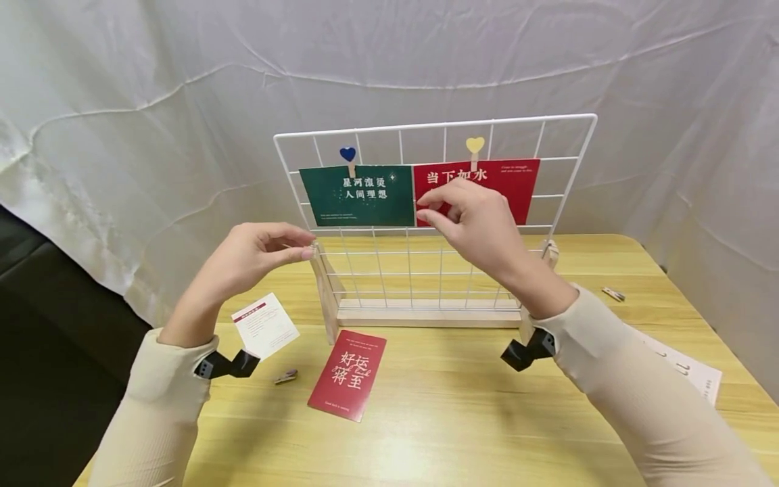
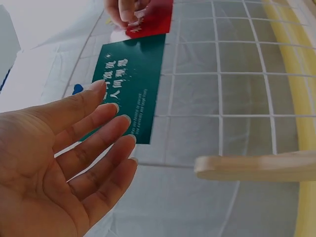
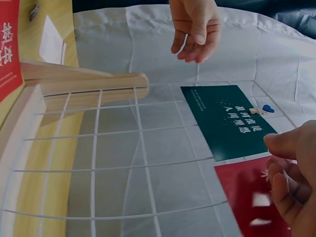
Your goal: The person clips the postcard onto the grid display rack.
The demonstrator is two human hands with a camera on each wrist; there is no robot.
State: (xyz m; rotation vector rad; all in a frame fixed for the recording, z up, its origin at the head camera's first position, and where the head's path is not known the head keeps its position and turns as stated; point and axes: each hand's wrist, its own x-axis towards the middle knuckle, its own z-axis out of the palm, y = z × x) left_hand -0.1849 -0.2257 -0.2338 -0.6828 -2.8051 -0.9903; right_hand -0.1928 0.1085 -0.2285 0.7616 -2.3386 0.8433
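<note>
Red card (image 1: 516, 193) clipped, straightening seems my step; left hand (image 1: 255, 256), right hand (image 1: 477, 213) loosely spread, empty; next likely needs nudging.

White card (image 1: 266, 326), dark red header band, small print: flat on table (image 1: 450, 406), below and slightly left of left fingers (image 1: 289, 233). Small clip (image 1: 286, 377): lower still, just under that card. Loose red card (image 1: 347, 375), pale characters: below left fingers, off to their right. Second clip (image 1: 613, 294): lower than right fingers (image 1: 441, 193), well to their right. White sheet (image 1: 696, 375), marked, partly hidden: farther right, lower. Pale creased cloth (image 1: 389, 61): behind all fingers. Black surface (image 1: 42, 325): well left of left fingers.
</note>
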